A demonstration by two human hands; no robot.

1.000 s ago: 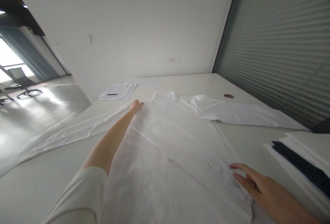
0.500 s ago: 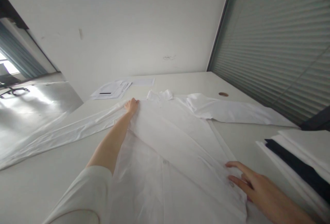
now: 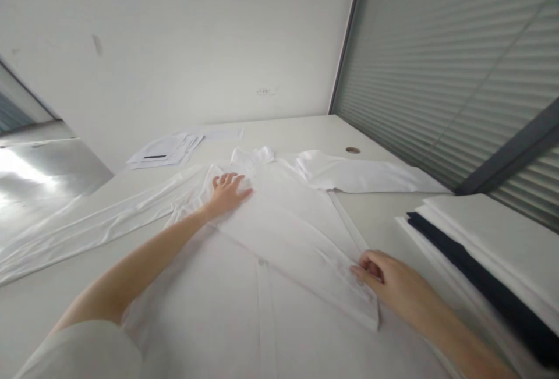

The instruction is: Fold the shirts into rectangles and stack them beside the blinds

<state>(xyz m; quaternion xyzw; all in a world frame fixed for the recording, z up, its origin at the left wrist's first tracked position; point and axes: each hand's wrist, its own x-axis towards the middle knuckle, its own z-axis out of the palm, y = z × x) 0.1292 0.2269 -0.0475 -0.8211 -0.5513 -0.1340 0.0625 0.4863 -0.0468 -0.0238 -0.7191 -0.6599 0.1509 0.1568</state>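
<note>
A white shirt [image 3: 301, 216] lies spread on the table, its collar [image 3: 253, 156] at the far end and its sleeves stretched to both sides. One edge crosses the body diagonally, with a small button below it. My left hand [image 3: 227, 191] rests open on the shirt near the left shoulder, fingers apart, the cloth wrinkled beneath. On the right side, my right hand [image 3: 379, 277] has thumb and fingers closed on the shirt fabric near a pointed corner. The fingertips are partly hidden.
A stack of folded white and dark cloth [image 3: 484, 262] lies at the right. Paper sheets [image 3: 168, 149] sit at the back left. The white table [image 3: 301, 131] has a round hole [image 3: 353, 150] and meets a wall and window blinds [image 3: 428, 70].
My left hand has come off the shoulder edge and spread over the cloth, which bunched there. My right hand has gone from spread fingers to a pinch. The view has turned slightly right.
</note>
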